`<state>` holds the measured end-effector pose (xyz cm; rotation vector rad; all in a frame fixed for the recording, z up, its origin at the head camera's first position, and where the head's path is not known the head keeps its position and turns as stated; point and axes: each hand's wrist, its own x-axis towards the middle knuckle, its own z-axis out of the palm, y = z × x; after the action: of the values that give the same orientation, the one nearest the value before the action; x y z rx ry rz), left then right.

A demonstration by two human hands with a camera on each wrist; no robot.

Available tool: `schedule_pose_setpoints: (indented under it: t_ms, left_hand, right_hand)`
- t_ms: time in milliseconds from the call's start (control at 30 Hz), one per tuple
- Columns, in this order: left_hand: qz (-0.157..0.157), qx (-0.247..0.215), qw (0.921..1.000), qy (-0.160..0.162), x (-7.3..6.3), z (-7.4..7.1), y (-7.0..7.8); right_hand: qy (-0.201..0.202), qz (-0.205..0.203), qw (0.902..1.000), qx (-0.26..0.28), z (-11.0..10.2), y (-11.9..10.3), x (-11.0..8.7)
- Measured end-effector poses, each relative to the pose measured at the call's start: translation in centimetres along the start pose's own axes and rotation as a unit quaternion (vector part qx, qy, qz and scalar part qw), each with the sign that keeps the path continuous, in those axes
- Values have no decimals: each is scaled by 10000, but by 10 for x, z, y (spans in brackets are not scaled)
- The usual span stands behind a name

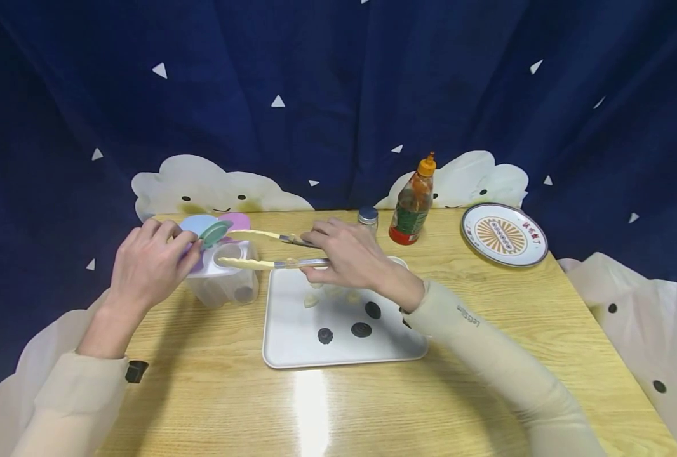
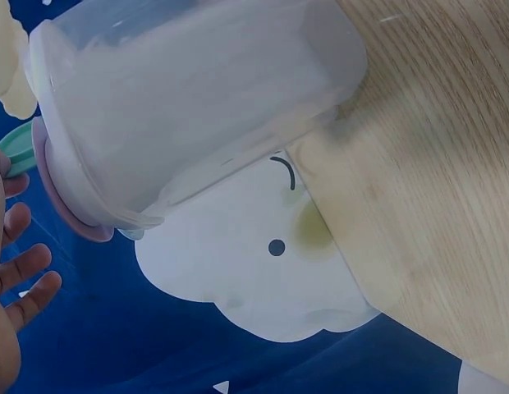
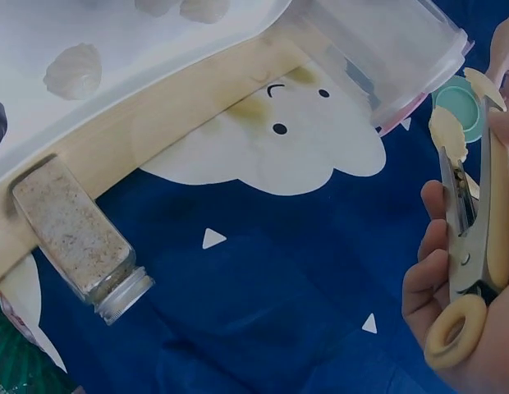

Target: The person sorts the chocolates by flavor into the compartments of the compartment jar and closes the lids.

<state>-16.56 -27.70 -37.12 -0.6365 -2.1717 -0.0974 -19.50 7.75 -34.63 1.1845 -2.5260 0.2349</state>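
Nearest, 6 o'clk of R hand [image 1: 350, 254]: tray [image 1: 298, 350]. Gripping tongs [image 1: 284, 264] in R hand, long axis to 9 o'clk, w/ tips apart, approx. over box [image 1: 218, 289]. Pinching lid [image 1: 215, 234] in L hand [image 1: 152, 257], nearer box (3 o'clk of L hand). Far, 2 o'clk of R hand: sauce [image 1: 411, 209].

The right hand [image 3: 484, 345] holds tongs [image 3: 476, 246] whose cream tips [image 3: 447, 134] partly cover a green lid [image 3: 458, 99], and to the left there are a clear container [image 3: 386, 57], a glass jar [image 3: 72, 228] and a white tray [image 3: 156, 49].
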Motion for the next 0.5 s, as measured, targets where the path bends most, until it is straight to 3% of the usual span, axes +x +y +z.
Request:
schedule_pose_setpoints:
  t_ms: [200,500]
  left_hand:
    - [6,1,10000,-35,0,-1,-1]
    - [-25,-2,10000,-48,-1,-1,1]
  right_hand:
    - [11,166,9997,172,-11,2,-12]
    - [421,317,9986,-37,-26,25,-55]
